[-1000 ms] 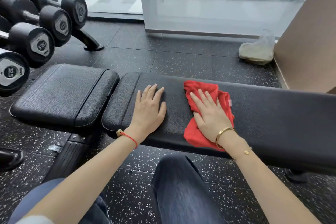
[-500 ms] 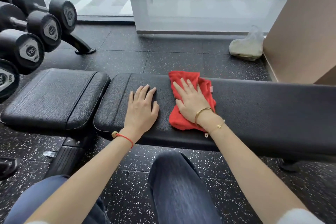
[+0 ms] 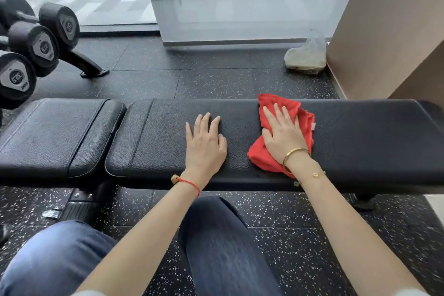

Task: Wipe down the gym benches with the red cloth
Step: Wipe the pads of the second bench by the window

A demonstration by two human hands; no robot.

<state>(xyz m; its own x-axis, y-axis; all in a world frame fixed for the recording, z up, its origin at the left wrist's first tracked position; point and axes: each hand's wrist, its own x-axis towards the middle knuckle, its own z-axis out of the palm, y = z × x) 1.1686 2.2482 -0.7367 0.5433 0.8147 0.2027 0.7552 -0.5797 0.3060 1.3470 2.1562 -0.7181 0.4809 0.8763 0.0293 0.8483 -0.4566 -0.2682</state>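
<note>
Item: red cloth (image 3: pixel 283 134), bunched, lying on the long pad of the bench (image 3: pixel 360 142), about midway along it and reaching from the far edge almost to the near edge.

Item: my right hand (image 3: pixel 283 137), fingers straight and slightly spread, flat on top of the red cloth, pressing it down; nothing pinched.

Item: my left hand (image 3: pixel 205 144), fingers straight and close together, palm flat on the bare pad just to the left of the red cloth, holding nothing.

Item: seat pad (image 3: pixel 55 137), separate, left of the long pad across a narrow gap.

Risks, as I judge them:
- The red cloth is crumpled, not flat; a fold may roll under my palm and leave streaks unwiped.
- With only flat pressure and no grip, the red cloth could slide out from under my fingers or drop off the near edge to the floor.
- The patch under my left hand gets skipped unless I lift it.
- The gap and the seat pad are easily forgotten.
</note>
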